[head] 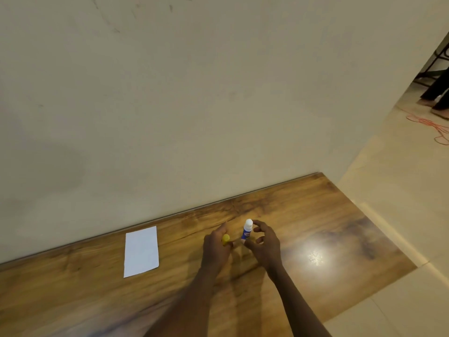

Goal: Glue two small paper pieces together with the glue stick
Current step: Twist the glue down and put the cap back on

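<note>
glue stick [246, 232] upright, right fingers [262, 226] curled round it; left fingers [221, 231] pinching yellow cap [226, 238] beside.

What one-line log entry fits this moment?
left hand: holds yellow cap | right hand: holds uncapped glue stick, upright | paper: flat on table, untouched

Indoor room: scuffed wall [170, 93], tiled floor [401, 190].
</note>
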